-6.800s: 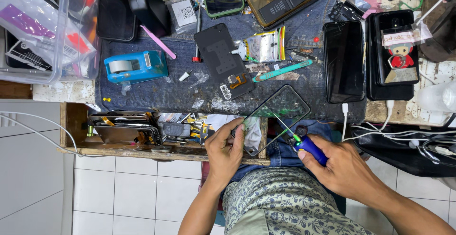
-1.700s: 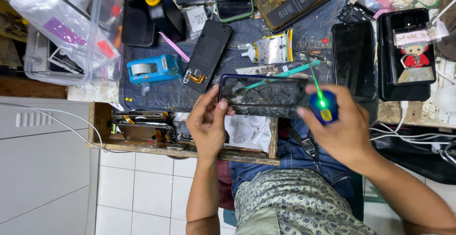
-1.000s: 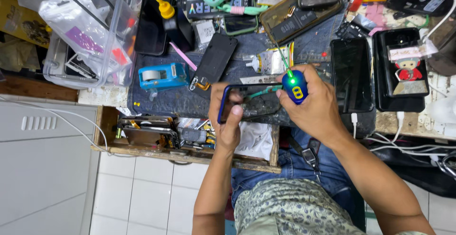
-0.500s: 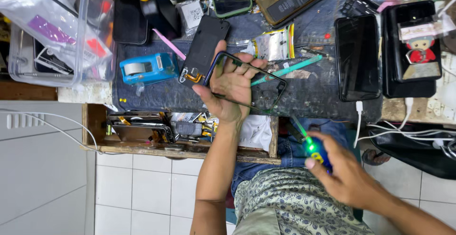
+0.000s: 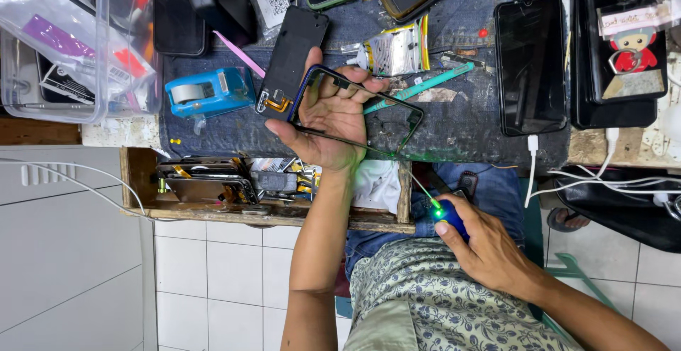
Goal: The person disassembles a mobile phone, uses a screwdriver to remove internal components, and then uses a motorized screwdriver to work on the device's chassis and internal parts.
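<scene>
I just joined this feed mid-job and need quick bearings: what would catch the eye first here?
The left hand holds up an empty dark phone frame over the cluttered denim-covered workbench. Lower down, over the lap, the right hand grips a blue screwdriver with a bright green glow at its tip. A blue tape dispenser sits at the bench's left, and two dark phones lie at its right.

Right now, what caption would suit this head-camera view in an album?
Left hand lifts a phone frame above the cluttered workbench; right hand holds a green-lit blue tool.
</scene>
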